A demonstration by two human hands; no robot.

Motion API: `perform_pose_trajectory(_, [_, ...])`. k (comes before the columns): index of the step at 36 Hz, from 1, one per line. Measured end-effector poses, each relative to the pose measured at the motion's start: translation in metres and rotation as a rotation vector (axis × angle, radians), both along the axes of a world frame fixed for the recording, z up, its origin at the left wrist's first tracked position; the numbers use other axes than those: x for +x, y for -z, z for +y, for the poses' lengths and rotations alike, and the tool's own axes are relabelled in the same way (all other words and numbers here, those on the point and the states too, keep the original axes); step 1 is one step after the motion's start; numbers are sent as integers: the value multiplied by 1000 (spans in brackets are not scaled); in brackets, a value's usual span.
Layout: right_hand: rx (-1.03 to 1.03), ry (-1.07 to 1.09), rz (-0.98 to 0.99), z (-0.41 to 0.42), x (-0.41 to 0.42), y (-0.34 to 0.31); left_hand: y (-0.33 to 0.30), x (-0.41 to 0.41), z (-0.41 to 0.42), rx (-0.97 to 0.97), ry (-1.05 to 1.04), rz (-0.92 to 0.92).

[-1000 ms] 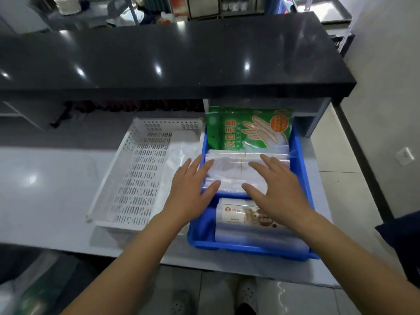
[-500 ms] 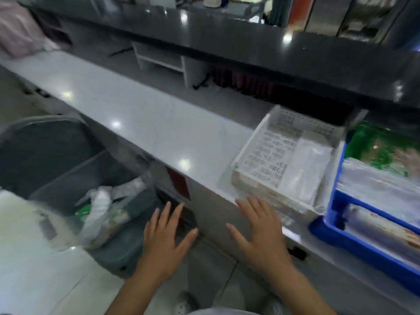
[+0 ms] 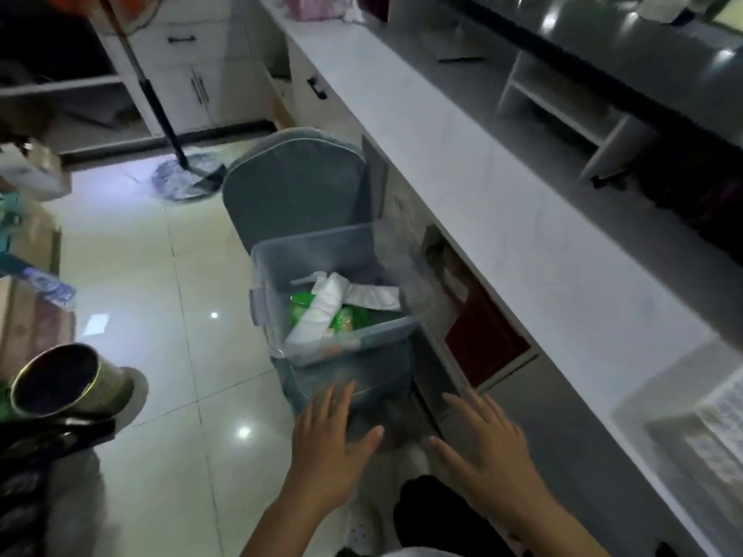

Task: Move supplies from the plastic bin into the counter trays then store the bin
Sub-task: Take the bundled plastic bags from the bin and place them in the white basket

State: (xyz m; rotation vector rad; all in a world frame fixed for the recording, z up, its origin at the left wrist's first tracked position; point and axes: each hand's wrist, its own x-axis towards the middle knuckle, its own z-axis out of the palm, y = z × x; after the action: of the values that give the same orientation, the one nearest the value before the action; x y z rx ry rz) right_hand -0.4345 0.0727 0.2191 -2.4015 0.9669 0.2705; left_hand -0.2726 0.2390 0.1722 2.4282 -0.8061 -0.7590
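Both hands — left point(image 3: 325, 448), right point(image 3: 488, 448) — hover, fingers spread, holding nothing, above a translucent rectangular bin point(image 3: 341, 351) of crinkled white and green packets point(image 3: 321, 315) beside the smooth counter's point(image 3: 502, 219) edge.

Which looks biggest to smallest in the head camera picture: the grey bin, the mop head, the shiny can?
1. Grey bin
2. Shiny can and mop head look alike; the can is nearer the camera, so I won't rank them.

The white tray point(image 3: 699, 432) at the near end of the tabletop point(image 3: 502, 203) is cut off by the right edge and smeared — its contents unreadable. Packets in the plastic bin point(image 3: 341, 339) below the tabletop are blurred — labels illegible.
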Motion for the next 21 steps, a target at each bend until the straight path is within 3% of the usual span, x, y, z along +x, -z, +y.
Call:
perform_pose_trajectory(9, [77,-87,101,-60,115,41,24,85,-5,123,-132,100])
perform_pose_trajectory(16, [125,-158,177,-117,222,93,33,178,-49,251,-106,186])
perform_pose_trajectory(21, [234,-135,303,-150,266,137,61,245,-96,190,-126,316])
